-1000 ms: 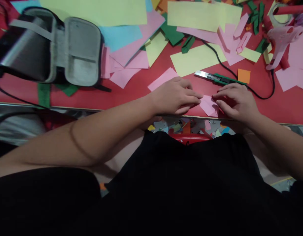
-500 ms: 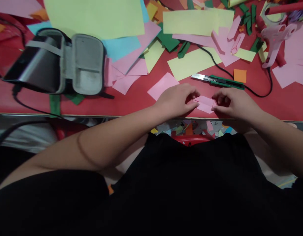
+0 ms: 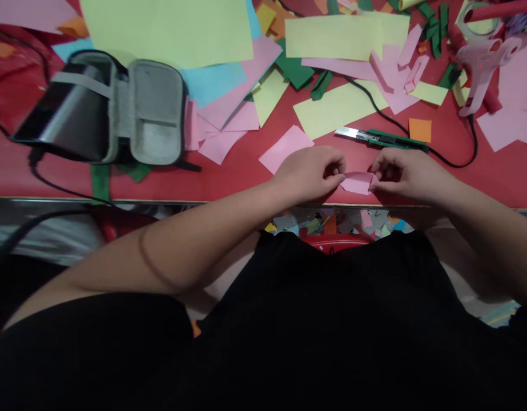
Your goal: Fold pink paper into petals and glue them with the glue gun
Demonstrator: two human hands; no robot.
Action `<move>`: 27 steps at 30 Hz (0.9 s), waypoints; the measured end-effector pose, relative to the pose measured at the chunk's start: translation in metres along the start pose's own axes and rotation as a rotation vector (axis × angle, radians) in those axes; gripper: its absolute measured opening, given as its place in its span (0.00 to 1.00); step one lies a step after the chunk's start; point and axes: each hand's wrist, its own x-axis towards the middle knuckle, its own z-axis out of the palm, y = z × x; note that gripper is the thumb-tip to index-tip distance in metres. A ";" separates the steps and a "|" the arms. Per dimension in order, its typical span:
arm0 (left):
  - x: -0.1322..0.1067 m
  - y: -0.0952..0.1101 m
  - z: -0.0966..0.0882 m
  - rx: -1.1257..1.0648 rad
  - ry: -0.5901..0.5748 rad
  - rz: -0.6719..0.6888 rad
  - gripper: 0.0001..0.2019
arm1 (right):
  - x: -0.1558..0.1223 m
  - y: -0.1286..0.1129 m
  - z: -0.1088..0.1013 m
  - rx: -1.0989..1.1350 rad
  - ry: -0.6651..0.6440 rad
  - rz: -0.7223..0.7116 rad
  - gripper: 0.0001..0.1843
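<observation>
A small folded pink paper piece (image 3: pixel 357 182) sits just above the near edge of the red table (image 3: pixel 229 177). My left hand (image 3: pixel 308 172) pinches its left end with thumb and fingertips. My right hand (image 3: pixel 406 174) pinches its right end, fingers curled. Both hands hold the piece between them. A green utility knife (image 3: pixel 381 137) with its blade out lies just beyond my right hand.
An open grey case (image 3: pixel 117 114) with a dark device lies at the left, a black cable trailing off it. Sheets and scraps of yellow, pink, blue and green paper cover the far table. A pink glue gun (image 3: pixel 481 65) lies at the top right.
The pink piece lay flat under both hands' fingers a second ago. It is now folded narrower and pinched at each end. The view shifted slightly.
</observation>
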 end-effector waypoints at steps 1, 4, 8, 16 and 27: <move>0.000 0.000 -0.001 -0.016 -0.005 -0.018 0.06 | 0.000 -0.001 -0.002 0.004 -0.007 0.014 0.19; 0.000 -0.002 -0.001 -0.042 0.007 -0.032 0.07 | 0.002 0.000 -0.005 -0.010 0.007 0.020 0.18; 0.000 -0.008 0.004 -0.031 0.073 0.019 0.10 | 0.003 0.002 -0.001 -0.064 0.039 -0.005 0.14; 0.000 -0.022 0.016 -0.004 0.201 0.107 0.12 | 0.003 0.010 0.018 -0.222 0.194 -0.162 0.08; -0.005 -0.034 0.021 0.152 0.297 0.334 0.18 | 0.002 0.033 0.032 -0.373 0.330 -0.476 0.18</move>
